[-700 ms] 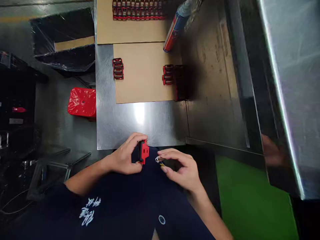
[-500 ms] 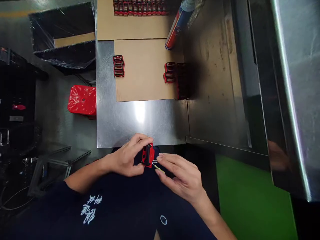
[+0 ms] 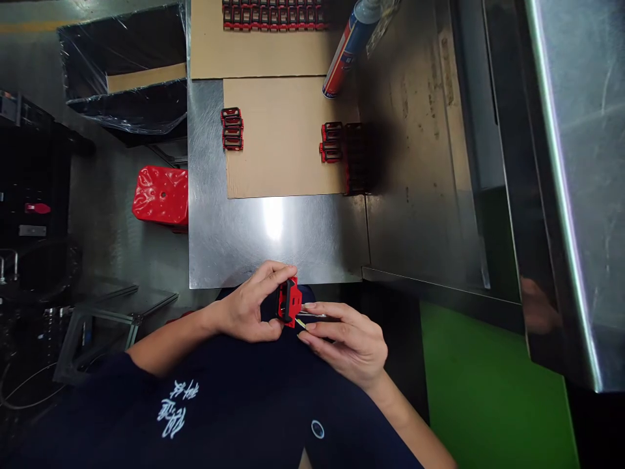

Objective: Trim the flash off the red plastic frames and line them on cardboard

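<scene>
My left hand (image 3: 251, 306) grips a small red and black plastic part (image 3: 293, 301) between thumb and fingers, just in front of the table's near edge. From the right, my right hand (image 3: 349, 342) pinches a thin metal tool that looks like tweezers (image 3: 313, 315). One slim silver arm and a pale yellowish strip (image 3: 301, 323) show between its fingertips. Their ends meet the lower right side of the red part. Whether they reach inside it I cannot tell.
On the cardboard sheet (image 3: 280, 163) stand similar parts in a left column (image 3: 232, 129) and a right group (image 3: 332, 142). More fill a row (image 3: 273, 18) at the back. A spray can (image 3: 349, 52) stands back right. A red stool (image 3: 161, 195) is left of the metal table (image 3: 229, 241).
My right hand has shifted slightly left, and its fingers sit closer together on the tool. The part in my left hand has turned a little, showing more of its red face.
</scene>
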`<state>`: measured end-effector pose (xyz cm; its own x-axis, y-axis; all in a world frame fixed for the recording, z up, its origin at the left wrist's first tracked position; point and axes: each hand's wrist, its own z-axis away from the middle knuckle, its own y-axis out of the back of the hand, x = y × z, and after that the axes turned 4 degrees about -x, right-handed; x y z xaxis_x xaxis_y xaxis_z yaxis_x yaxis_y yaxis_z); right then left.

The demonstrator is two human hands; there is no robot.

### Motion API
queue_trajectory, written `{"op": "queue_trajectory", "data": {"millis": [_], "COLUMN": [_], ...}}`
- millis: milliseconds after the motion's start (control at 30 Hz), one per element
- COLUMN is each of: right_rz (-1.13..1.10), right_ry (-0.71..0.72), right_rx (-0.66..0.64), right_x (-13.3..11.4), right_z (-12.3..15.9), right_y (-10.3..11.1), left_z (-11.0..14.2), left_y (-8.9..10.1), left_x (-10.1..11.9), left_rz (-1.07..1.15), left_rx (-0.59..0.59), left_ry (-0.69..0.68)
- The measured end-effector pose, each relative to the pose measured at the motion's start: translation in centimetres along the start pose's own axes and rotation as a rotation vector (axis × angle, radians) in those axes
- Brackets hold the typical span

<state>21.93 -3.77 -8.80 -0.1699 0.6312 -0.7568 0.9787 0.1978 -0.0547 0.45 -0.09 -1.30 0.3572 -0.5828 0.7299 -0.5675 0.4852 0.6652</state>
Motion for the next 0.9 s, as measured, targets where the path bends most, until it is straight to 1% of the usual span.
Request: {"op": "queue_trajectory", "data": {"millis": [133, 533, 767, 900], "right_rz": [0.006, 0.036, 0.028, 0.054], "right_ry": [-0.022, -0.023, -0.101, -0.107], "right_rx": [-0.014, -0.063, -0.093, -0.109], "right_x": [0.06, -0.18, -0.52, -0.75], "right_z": [0.12, 0.01, -0.1, -0.18], "right_y": [-0.09, 0.06, 0.11, 0.16], "left_z": [0.07, 0.21, 0.32, 0.35], "left_y": [0.01, -0.1, 0.13, 0.25], "left_x": [-0.11, -0.49, -0.61, -0.58], "left_rz": [-0.006, -0.009, -0.032, -0.034], "left_rx": [-0.01, -0.02, -0.033, -0.04], "left_ry": [-0.002, 0.002, 0.004, 0.006]}}
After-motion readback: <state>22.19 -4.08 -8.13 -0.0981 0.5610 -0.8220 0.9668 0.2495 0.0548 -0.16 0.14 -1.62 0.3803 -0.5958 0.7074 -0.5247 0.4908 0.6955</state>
